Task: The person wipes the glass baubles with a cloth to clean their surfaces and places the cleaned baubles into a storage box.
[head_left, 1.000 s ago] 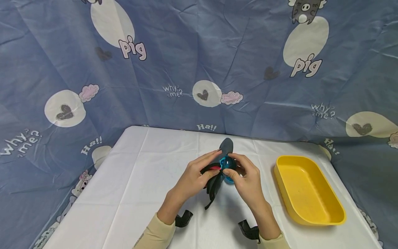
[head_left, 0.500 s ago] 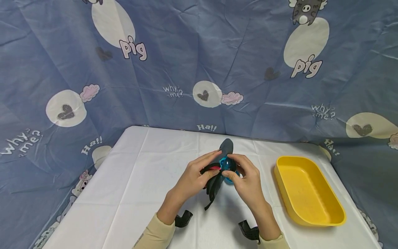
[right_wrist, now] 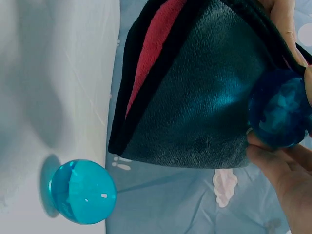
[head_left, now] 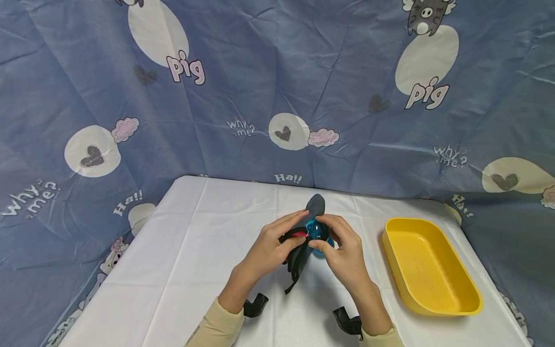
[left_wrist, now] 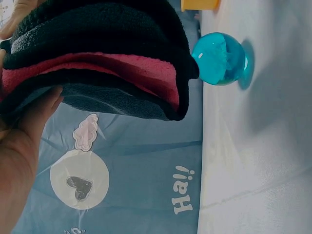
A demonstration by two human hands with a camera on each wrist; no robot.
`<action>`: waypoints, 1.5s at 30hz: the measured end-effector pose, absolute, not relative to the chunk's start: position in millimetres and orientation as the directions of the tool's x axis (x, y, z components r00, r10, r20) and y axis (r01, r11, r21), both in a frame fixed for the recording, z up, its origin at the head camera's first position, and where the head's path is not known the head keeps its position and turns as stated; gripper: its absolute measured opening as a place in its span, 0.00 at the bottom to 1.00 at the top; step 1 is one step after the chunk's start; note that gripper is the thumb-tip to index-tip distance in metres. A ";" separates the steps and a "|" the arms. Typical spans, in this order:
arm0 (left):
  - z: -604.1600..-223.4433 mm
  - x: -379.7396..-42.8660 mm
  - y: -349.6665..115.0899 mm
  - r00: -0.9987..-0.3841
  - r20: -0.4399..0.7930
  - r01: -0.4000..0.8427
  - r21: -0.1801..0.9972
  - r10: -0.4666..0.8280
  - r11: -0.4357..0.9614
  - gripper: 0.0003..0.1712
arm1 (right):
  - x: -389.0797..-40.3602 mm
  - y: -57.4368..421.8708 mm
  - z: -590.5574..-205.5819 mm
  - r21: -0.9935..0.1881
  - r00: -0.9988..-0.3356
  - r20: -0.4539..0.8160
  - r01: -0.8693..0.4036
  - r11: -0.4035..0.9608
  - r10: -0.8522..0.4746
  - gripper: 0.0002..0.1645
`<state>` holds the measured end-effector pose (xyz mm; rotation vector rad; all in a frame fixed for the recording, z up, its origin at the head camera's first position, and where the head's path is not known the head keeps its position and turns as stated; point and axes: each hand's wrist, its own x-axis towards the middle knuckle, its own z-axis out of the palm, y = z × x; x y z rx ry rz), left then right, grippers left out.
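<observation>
My left hand point(head_left: 275, 243) grips a folded dark grey cloth point(head_left: 316, 205) with black edging and a pink-red inner side. In the left wrist view its thumb or finger lies against the cloth point(left_wrist: 117, 97). A clear blue ball point(head_left: 318, 230) is pinched between the thumb and fingers of my right hand point(head_left: 347, 246), up against the cloth; the right wrist view shows this dark blue ball point(right_wrist: 280, 108) partly covered by fingertips. A second, turquoise ball point(right_wrist: 84, 191) sits on the table below the cloth, partly hidden in the head view.
A yellow plastic tub point(head_left: 433, 265) stands on the right of the white-covered table point(head_left: 208, 231). Black wrist mounts point(head_left: 257, 305) show beside both forearms. Behind the table hangs a blue curtain point(head_left: 243, 86) printed with pigs and words.
My right thumb has slid slightly down and left over the held ball. Left hand and cloth stay almost in the same place.
</observation>
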<state>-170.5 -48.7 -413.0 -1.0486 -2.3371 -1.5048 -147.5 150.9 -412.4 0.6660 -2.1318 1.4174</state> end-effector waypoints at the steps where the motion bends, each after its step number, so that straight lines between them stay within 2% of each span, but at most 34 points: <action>1: -413.2 -170.6 -48.6 -0.737 0.490 0.639 0.729 0.465 0.245 0.33 | -147.3 151.3 -412.1 -0.691 -0.759 0.638 -0.638 0.340 -0.130 0.32; 25: -414.7 -170.6 -47.2 -0.742 0.476 0.632 0.732 0.473 0.256 0.33 | -148.3 156.3 -415.4 -0.637 -0.730 0.660 -0.668 0.384 -0.175 0.34; 34: -415.0 -170.9 -46.4 -0.744 0.473 0.629 0.735 0.472 0.255 0.33 | -150.4 157.6 -415.2 -0.562 -0.672 0.712 -0.719 0.408 -0.205 0.35; 45: -416.5 -172.0 -45.9 -0.740 0.478 0.632 0.735 0.473 0.246 0.33 | -150.3 157.2 -412.6 -0.539 -0.659 0.723 -0.726 0.427 -0.207 0.34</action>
